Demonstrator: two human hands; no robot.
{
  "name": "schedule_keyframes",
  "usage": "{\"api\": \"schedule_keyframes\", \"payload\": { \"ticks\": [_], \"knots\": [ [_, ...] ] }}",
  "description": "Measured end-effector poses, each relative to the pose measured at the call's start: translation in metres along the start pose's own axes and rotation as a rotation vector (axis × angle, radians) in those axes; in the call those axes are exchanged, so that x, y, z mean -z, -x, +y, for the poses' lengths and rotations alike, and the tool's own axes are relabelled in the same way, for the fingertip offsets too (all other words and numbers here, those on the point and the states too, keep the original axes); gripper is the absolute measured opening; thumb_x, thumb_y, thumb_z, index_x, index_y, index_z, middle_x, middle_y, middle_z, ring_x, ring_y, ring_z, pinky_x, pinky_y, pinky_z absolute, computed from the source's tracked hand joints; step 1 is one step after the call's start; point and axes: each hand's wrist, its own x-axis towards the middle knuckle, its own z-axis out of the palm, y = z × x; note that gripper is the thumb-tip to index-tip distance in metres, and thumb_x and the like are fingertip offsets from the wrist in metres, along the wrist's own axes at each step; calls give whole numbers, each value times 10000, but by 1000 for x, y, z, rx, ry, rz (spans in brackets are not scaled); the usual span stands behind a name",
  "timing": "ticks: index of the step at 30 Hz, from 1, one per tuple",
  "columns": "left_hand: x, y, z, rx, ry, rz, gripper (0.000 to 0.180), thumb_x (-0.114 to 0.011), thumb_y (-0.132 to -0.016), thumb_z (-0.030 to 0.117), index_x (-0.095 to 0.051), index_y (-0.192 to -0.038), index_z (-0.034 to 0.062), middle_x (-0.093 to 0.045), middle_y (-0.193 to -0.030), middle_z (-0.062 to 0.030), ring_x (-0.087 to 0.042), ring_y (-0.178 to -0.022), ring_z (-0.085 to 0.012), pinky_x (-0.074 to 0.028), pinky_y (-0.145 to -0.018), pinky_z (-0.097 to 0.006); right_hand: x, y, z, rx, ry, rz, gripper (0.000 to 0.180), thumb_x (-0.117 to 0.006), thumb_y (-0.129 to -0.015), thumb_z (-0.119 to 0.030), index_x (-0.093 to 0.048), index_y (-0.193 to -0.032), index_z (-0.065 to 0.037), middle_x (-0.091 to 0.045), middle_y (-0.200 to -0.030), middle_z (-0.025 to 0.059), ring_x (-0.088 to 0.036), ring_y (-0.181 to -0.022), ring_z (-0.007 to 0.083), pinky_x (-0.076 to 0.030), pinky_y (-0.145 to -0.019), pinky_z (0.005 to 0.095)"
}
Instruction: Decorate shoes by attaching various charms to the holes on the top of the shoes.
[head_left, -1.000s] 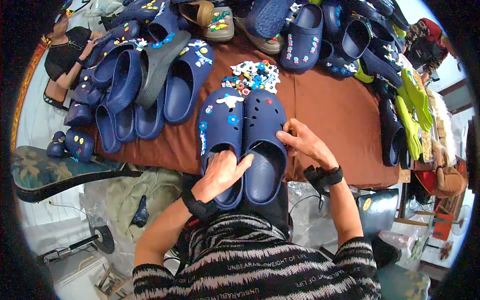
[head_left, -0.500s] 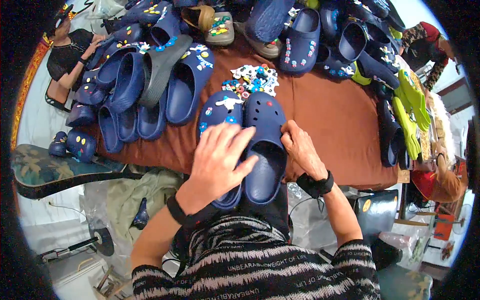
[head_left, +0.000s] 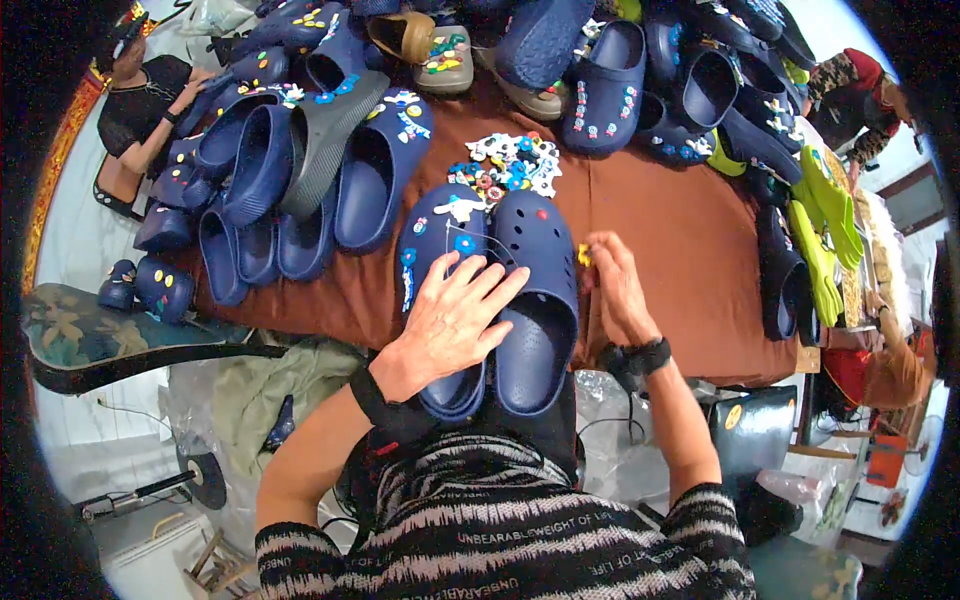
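Two dark blue clogs lie side by side at the near edge of a brown table [head_left: 690, 260]. My left hand [head_left: 450, 320] lies flat with spread fingers over the left clog [head_left: 435, 235], which carries several small charms, and its fingertips reach onto the right clog [head_left: 535, 290]. My right hand [head_left: 615, 285] is beside the right clog's outer edge, pinching a small yellow charm [head_left: 584, 256] between the fingertips. A pile of colourful charms [head_left: 510, 165] sits just beyond the two clogs.
Many more blue and grey clogs [head_left: 300, 160] crowd the left and far side of the table, with green ones [head_left: 825, 220] at the right. A person in black [head_left: 140, 100] sits at the far left. A dark chair [head_left: 110, 340] stands at my left.
My left hand slid up from the heel of the left clog and spread over both clogs. My right hand moved off the right clog's toe to its right side, now pinching a yellow charm.
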Motion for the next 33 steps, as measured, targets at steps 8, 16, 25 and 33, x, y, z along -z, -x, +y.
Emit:
{"api": "schedule_keyframes", "payload": {
  "ticks": [8, 16, 25, 33],
  "knots": [
    [1, 6, 1, 8, 116, 43, 603, -726, -808, 303, -575, -1357, 106, -618, -1234, -106, -552, -1201, -282, -361, -1097, -502, -29, -135, -21, 247, 281, -4, 354, -492, -1028, -282, -595, -999, 55, -618, -790, 202, -621, -719, 272, -496, -672, 401],
    [17, 44, -5, 69, 288, 321, 444, -718, -779, 91, -654, -1218, 67, -627, -1222, -124, -561, -1237, -314, -337, -1131, -522, -57, -171, -38, 469, 631, 24, 309, -496, -1007, -261, -632, -1126, -10, -678, -1026, 263, -639, -996, 452, -501, -846, 484],
    [-17, 62, -1, 304, 270, 236, 709, -700, -792, 48, -434, -1448, 81, -387, -1492, -170, -331, -1413, -404, -275, -1169, -547, -121, -91, -85, 447, 1134, -406, 455, -617, -934, -452, -645, -1144, -50, -707, -929, 239, -684, -903, 423, -513, -801, 512],
    [-28, 62, -10, 197, 187, 248, 698, -635, -786, -41, -418, -1441, 72, -383, -1478, -173, -327, -1413, -407, -257, -1185, -574, -117, -105, -72, 436, 677, -550, 287, -726, -852, -129, -597, -1089, -34, -617, -817, 85, -587, -767, 191, -486, -704, 338]
  ]
}}
